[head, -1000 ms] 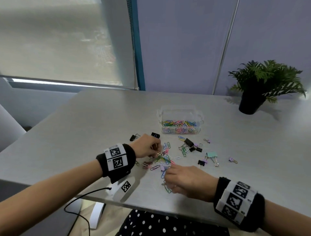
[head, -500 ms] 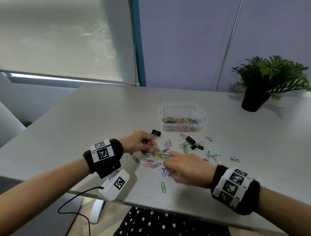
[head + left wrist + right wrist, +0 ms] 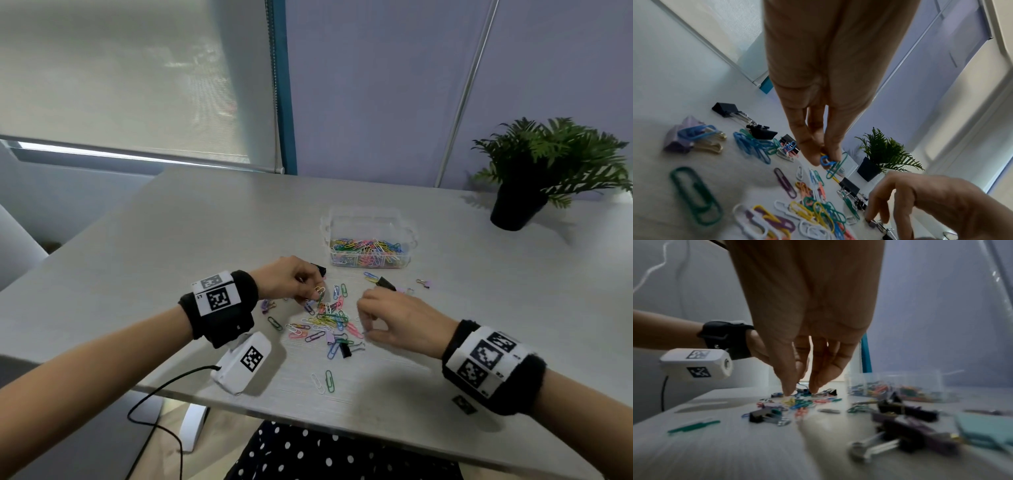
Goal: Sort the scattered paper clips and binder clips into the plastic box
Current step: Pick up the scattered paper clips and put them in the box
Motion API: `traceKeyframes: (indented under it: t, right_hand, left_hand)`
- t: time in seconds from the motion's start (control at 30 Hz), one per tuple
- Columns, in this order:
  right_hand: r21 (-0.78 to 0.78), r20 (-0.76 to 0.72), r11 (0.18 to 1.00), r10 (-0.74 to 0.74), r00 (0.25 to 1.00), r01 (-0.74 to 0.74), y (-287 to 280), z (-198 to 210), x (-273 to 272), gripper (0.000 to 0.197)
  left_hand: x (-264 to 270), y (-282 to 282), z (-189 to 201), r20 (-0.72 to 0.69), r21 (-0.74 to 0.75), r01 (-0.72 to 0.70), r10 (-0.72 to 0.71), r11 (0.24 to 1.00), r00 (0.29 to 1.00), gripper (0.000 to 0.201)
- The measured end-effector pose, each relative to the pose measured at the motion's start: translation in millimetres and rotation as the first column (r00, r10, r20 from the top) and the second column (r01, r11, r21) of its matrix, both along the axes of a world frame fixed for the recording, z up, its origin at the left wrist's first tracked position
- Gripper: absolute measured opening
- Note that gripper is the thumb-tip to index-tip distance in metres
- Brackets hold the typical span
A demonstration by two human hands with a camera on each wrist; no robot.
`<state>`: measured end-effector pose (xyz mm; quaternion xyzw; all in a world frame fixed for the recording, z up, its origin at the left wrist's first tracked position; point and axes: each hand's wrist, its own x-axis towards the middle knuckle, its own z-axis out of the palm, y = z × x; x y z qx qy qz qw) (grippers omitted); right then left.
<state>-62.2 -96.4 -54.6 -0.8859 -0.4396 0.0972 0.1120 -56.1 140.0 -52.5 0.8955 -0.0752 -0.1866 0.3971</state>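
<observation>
Left hand (image 3: pixel 291 281) pinches paper clips (image 3: pixel 831 163); right hand (image 3: pixel 394 318), fingers curled, grip unclear; plastic box (image 3: pixel 370 219) sits upper right, nearer the right.

Coloured paper clips (image 3: pixel 329 322) and binder clips (image 3: pixel 385 283) scattered on table; clear plastic box (image 3: pixel 370 246) part-filled behind.

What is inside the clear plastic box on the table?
The plastic box holds a layer of coloured paper clips across its bottom; the upper part looks empty. No binder clip shows among them, but anything buried under the clips cannot be seen.
</observation>
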Motion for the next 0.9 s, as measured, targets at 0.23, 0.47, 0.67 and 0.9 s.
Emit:
traceKeyframes:
  t: [0.23, 0.47, 0.67, 0.9]
  right_hand:
    - [-0.008, -0.06, 0.985, -0.174, 0.983, 0.174, 42.8, -10.1, -0.2, 0.012]
    - [-0.063, -0.057, 0.973, -0.228, 0.972, 0.224, 55.9, -18.3, 14.2, 0.019]
    - [0.028, -0.19, 0.958, -0.276, 0.942, 0.286, 38.5, -15.8, 24.3, 0.016]
    - [0.281, -0.587, 0.814, -0.273, 0.762, 0.508, 9.3, -3.3, 32.5, 0.017]
  left_hand:
    - [13.3, -8.7, 9.6, 0.042, -0.015, 0.031, -0.03, 0.999, 0.999, 0.007]
    - [30.8, -11.8, 9.0, 0.064, 0.011, 0.021, -0.021, 1.0, 0.998, 0.017]
    - [56.6, -13.4, 18.5, 0.08, -0.039, -0.033, 0.036, 0.999, 0.996, 0.013]
    - [104.4, -35.5, 35.4, 0.186, 0.01, -0.107, 0.104, 0.994, 0.977, 0.021]
